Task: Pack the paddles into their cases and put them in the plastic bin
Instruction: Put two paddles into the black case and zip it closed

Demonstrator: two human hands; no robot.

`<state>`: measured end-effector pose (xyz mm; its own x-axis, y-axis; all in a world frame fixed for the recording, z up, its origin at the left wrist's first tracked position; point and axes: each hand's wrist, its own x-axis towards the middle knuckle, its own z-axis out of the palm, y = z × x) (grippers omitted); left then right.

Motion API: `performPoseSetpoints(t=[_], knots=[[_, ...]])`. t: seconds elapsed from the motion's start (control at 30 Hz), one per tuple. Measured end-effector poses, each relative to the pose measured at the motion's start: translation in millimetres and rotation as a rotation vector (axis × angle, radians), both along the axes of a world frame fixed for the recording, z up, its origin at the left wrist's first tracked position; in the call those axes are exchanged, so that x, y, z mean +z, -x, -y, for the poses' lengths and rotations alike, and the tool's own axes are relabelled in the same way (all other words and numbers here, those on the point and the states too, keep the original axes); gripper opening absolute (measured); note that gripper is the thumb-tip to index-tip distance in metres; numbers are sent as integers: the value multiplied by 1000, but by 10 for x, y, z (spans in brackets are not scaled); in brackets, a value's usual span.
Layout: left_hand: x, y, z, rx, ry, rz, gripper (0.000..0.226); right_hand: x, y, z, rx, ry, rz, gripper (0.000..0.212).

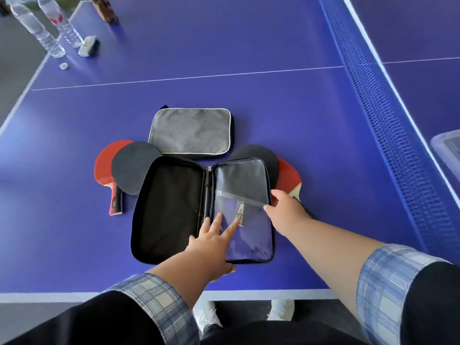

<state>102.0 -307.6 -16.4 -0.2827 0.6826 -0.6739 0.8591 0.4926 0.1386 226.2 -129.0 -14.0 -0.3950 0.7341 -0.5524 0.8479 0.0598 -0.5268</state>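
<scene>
Lying unzipped, black case [171, 210], both hands flat on it (fingers spread)

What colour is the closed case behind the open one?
Grey with a pale trim, the closed case, seen from the head camera.

The open case [174, 210] is matt black cloth inside with a glossy clear plastic pocket [245, 220], the closed case [191, 130] is grey woven fabric, the 2 bottles [49, 28] are clear plastic, and the table [224, 46] is smooth, faintly sheened blue.
</scene>
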Motion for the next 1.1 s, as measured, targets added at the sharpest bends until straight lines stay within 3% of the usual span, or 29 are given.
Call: performPoseSetpoints(t=[0.1,0.2,0.33,0.47,0.57,0.7,0.87,1.1], knots=[[23,-83,-39,8,-17,-35,116,17,-143,-63,-8,-172,-17,48],[46,-147,-100,-62,-64,-51,113,2,-419,-197,33,-343,119,39],[87,-282,-305,-199,-186,-48,102,-63,-568,-287,76,-193,262,56],[196,-542,-707,-163,-330,15,80,-191,-546,-336,109,-255,260,34],[317,-768,-1000,-44,-374,143,52,-209,-617,-372,93,-285,200,20],[366,-994,-1345,451,-287,316,32,-106,-901,-415,-19,-288,143,16],[259,-1158,-1674,511,-110,319,35,-16,-1431,-441,-59,-204,160,19],[205,-1400,-1897,770,-66,533,23,52,-1837,-480,-165,-124,125,20]])
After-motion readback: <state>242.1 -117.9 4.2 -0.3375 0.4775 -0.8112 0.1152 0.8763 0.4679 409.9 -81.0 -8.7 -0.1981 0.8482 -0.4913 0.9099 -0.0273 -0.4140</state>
